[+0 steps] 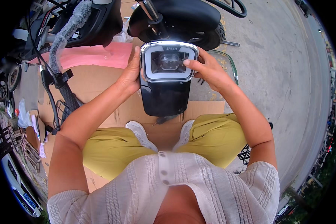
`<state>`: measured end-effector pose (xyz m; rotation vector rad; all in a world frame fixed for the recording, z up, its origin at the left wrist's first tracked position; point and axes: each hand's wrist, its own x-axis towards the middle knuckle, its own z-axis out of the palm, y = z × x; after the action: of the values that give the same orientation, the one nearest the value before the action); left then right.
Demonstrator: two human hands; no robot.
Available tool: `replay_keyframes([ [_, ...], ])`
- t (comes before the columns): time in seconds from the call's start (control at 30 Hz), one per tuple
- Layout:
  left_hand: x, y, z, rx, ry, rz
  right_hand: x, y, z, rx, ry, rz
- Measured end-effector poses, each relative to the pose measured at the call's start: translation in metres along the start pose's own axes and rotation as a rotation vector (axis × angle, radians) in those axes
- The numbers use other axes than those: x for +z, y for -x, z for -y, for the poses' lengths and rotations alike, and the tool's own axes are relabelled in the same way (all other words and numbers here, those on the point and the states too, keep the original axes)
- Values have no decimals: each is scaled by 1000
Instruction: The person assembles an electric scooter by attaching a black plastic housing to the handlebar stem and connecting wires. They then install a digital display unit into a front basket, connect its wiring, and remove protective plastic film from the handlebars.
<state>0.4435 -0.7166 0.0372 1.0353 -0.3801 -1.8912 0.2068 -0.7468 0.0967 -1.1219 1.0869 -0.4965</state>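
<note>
A scooter headlight (170, 62) with a chrome rim, a white inner frame and a clear lens faces up between my hands. Below it extends a glossy black panel (166, 98). My left hand (131, 73) is closed along the headlight's left side, its fingers mostly hidden underneath. On the other side my right hand (209, 71) grips the right edge, thumb laid over the front and fingers behind the rim. Just beyond the headlight are a metal fork tube (149, 10) and a black front fender (186, 18) over a tyre.
Cardboard (100, 84) covers the ground under me, with a pink sheet (89, 56) on it. At the left are a handlebar with a fuzzy grey wrapped cable (65, 33) and a black scooter body (100, 22). Concrete (265, 74) lies to the right. A parked car (20, 186) stands far left.
</note>
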Motion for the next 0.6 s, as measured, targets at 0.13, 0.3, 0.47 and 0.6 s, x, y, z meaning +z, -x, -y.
replay_keyframes([
  [0.13,-1,0,0,-4,-11,-3,-7,-5,-8,29,-9,27],
  [0.3,-6,-4,2,26,-48,-6,-7,-8,-15,47,-52,35],
  [0.47,-9,-6,1,35,-90,-25,-7,-8,-12,65,-45,25],
  [0.6,-4,-2,0,48,-119,-39,-10,-8,-15,59,-26,32],
])
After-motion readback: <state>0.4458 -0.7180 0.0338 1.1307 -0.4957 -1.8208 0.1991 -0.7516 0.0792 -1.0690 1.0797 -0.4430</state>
